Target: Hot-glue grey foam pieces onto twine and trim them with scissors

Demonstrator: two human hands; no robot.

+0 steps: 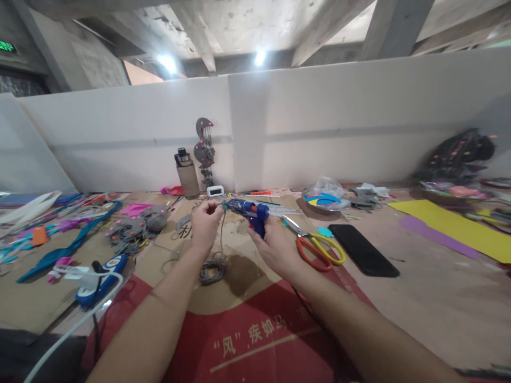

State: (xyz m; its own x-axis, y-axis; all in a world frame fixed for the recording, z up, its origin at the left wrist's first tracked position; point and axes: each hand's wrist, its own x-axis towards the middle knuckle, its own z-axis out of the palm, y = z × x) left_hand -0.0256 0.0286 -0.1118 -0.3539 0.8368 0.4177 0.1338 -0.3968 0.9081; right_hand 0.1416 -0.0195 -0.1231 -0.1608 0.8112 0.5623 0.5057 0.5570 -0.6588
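Observation:
My right hand (275, 246) is closed around the handle of a blue hot glue gun (252, 211), whose nozzle points left. My left hand (205, 222) pinches the end of a thin grey cord (221, 234) right at the nozzle tip. The cord hangs down to a small coil (212, 269) lying on the cardboard (175, 266) between my forearms.
Scissors with orange and yellow handles (317, 248) and a black phone (362, 249) lie right of my right hand. A second blue glue gun (101, 276) rests at the left. Grey felt pieces (133, 230), a water bottle (187, 173), a bag of scraps (325, 194) and yellow sheets (455, 226) surround the work area.

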